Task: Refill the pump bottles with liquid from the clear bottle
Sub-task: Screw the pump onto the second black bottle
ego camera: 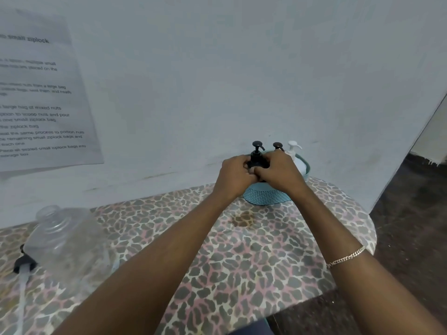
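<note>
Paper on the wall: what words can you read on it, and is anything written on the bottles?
Paper sheet, heading: "small ziplock"
Same sheet: "large bag of mixed nuts"
Same sheet: "to scoop nuts and pour"
Same sheet: "small ziplock bags into"
Other lines: blurred or cut off.
Black pump bottle, white pump bottle, clear bottle: no readable text.

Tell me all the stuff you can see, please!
front black pump bottle: one, black, at the basket, between both hands
rear black pump bottle: one, black, in the basket, mostly hidden
white pump bottle: one, white, in the basket, right side
basket: one, teal, far edge of the table
clear bottle: one, see-through, capless, table's left
loose pump: one, black with white tube, lying beside the clear bottle
table: one, leopard-print
printed sheet: one, white, wall
bracelet: one, gold-coloured, right wrist
left hand: grips the front black pump bottle
right hand: grips it too
</note>
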